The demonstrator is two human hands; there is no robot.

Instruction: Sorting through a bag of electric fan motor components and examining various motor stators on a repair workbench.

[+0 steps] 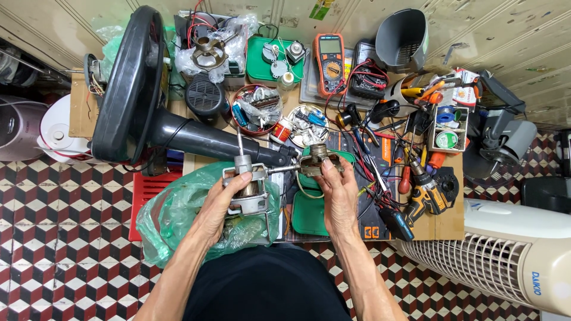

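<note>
A small electric motor [247, 187], with a grey metal frame and copper windings showing at its core, is held above a low work board [449, 226] crowded with tools; it is gripped in the left hand [223, 199], whose fingers are curled closed around the frame from below and from the outer side, so that the motor sits in the palm with its shaft pointing away from the body. A second, brownish metal part [318, 160], seemingly a gear housing, is held at the upper right of the motor; it is pinched in the right hand [339, 193], the thumb and fingertips being closed on its near edge while the rest of the hand is extended beneath it. The two parts are joined by a thin shaft [284, 169] that runs between them, so the hands are kept just apart. A crumpled green plastic bag [178, 217] is seen directly under the left hand; a green tray [309, 217] lies under the right wrist. Beyond the motor, a black fan stand [196, 139] is laid on its side, its round base [128, 83] raised at the left. Farther back, an orange multimeter [330, 62] and a grey cup-shaped cover [401, 38] are placed; a yellow cordless drill [428, 193] lies to the right, near a white tower fan [511, 255] on the patterned floor.
</note>
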